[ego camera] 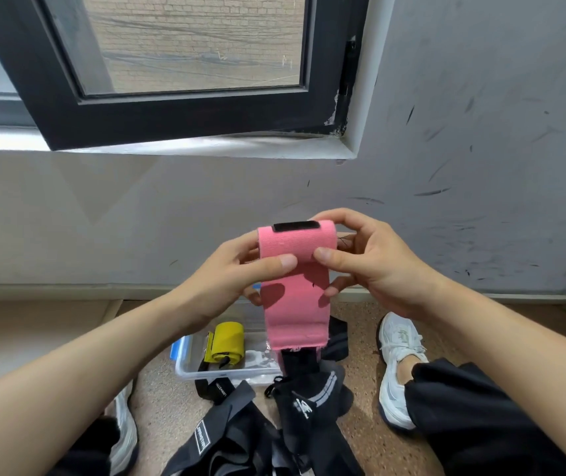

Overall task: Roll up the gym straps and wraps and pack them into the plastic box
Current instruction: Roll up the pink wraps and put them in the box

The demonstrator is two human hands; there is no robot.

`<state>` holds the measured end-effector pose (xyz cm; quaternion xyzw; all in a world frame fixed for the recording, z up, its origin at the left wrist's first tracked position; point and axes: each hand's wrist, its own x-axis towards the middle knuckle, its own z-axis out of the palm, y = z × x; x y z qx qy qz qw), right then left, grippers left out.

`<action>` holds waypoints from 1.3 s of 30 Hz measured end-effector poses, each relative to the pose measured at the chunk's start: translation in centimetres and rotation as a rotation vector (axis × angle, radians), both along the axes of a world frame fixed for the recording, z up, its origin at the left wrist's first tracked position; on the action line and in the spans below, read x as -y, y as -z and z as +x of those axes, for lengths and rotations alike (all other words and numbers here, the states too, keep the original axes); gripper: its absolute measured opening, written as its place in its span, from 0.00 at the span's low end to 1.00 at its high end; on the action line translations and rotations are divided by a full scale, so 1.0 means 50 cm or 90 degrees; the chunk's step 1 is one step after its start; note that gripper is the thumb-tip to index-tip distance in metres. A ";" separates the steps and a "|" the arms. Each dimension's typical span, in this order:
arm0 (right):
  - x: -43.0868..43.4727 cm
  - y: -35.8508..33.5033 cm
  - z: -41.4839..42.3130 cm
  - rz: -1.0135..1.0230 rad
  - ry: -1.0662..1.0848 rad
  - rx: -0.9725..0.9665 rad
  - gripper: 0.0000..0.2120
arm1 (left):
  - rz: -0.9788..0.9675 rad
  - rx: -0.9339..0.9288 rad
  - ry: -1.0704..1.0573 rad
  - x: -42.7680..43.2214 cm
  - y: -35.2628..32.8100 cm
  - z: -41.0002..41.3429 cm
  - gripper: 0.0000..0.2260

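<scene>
A pink wrap (293, 297) with a black velcro patch on top is held up in front of me, its upper end partly rolled and the rest hanging down. My left hand (240, 276) grips the roll's left side, thumb pressed on the front. My right hand (370, 259) grips the right side, thumb on the front too. Below on the floor stands a clear plastic box (188, 367) holding a rolled yellow wrap (226, 341). Black and grey straps (240, 434) lie in a heap on the floor in front of the box.
I sit on a speckled floor facing a grey wall under a dark-framed window (171, 63). A white sneaker (394, 369) and black trouser leg are at right, another shoe (125, 431) at lower left. A blue lid edge (176, 348) shows beside the box.
</scene>
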<state>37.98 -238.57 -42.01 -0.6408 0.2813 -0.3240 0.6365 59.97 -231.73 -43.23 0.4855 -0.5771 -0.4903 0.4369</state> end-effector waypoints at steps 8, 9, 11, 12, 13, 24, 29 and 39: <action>-0.003 0.013 0.008 -0.072 0.035 0.013 0.24 | 0.029 0.008 -0.063 0.001 0.000 -0.008 0.16; -0.001 0.018 0.009 -0.072 0.047 -0.002 0.26 | 0.035 0.003 -0.081 0.002 0.002 -0.007 0.15; 0.004 0.038 0.009 -0.064 0.093 -0.052 0.27 | 0.051 -0.014 -0.134 0.002 0.005 -0.004 0.14; 0.005 0.054 0.008 -0.064 0.123 -0.084 0.24 | 0.063 -0.025 -0.163 0.002 0.006 -0.002 0.14; 0.004 0.074 0.006 -0.060 0.149 -0.122 0.19 | 0.076 -0.037 -0.190 0.002 0.007 0.002 0.13; -0.045 0.320 0.023 -0.148 -0.090 -0.495 0.14 | 0.170 -0.115 -0.297 -0.019 0.026 0.036 0.12; -0.032 0.339 0.021 -0.224 -0.003 -0.565 0.15 | 0.173 -0.098 -0.316 -0.013 0.042 0.044 0.11; -0.011 0.337 -0.055 -0.020 -0.354 -0.701 0.05 | 0.180 -0.047 -0.309 -0.005 0.063 0.087 0.10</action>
